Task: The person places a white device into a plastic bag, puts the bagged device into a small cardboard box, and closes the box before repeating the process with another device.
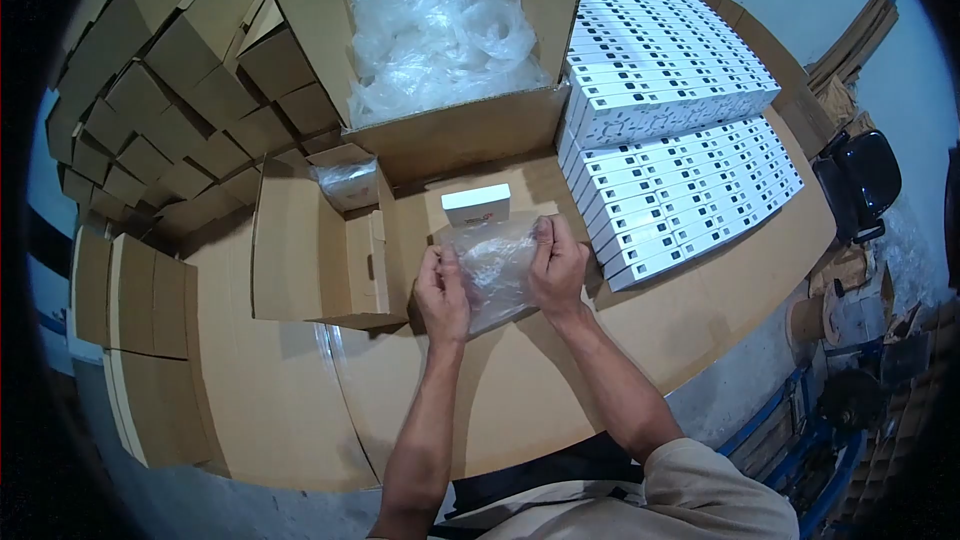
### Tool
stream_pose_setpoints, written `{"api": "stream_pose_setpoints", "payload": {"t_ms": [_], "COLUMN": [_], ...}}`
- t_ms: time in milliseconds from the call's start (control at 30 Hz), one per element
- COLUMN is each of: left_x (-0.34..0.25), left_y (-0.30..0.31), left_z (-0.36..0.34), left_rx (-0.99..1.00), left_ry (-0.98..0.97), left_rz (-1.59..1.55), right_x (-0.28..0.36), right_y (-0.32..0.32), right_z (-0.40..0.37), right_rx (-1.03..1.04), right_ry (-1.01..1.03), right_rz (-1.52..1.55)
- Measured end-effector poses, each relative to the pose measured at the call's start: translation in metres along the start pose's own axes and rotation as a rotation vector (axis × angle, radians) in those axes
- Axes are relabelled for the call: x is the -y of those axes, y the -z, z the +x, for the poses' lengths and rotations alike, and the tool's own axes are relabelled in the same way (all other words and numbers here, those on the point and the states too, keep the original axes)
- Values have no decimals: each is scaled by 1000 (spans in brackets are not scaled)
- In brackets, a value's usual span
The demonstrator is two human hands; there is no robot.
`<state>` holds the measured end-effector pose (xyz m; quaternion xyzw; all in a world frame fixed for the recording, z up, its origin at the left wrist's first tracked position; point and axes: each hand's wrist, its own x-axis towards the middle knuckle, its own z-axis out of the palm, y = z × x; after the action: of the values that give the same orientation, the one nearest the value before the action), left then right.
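Crinkled clear plastic bag (495, 265) between both hands.

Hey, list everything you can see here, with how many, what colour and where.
clear plastic bag: one, transparent, held between both hands
small white box: one, white, just behind the bag
big open carton: one, brown, far side, full of crumpled clear bags
slim white boxes: many, white, stacked in rows at right
small open carton: one, brown, left of the hands
folded cartons: many, brown, piled upper left
left hand: pinching the bag's left edge
right hand: pinching its right edge
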<state>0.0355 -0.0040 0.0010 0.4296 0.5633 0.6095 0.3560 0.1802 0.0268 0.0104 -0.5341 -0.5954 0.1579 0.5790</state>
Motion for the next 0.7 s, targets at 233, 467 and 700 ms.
{"api": "stream_pose_setpoints", "payload": {"t_ms": [233,467,700], "left_x": [11,-4,-1], "left_y": [-8,2,4], "left_z": [-5,0,4], "left_rx": [-38,-79,0], "left_ry": [-86,-186,-59], "left_rz": [148,290,111], "right_x": [19,5,2], "right_y": [0,-8,-6], "right_z": [-3,-8,-5], "right_rx": [24,115,38], "right_ry": [-137,-97,-58], "right_rz": [134,18,39]}}
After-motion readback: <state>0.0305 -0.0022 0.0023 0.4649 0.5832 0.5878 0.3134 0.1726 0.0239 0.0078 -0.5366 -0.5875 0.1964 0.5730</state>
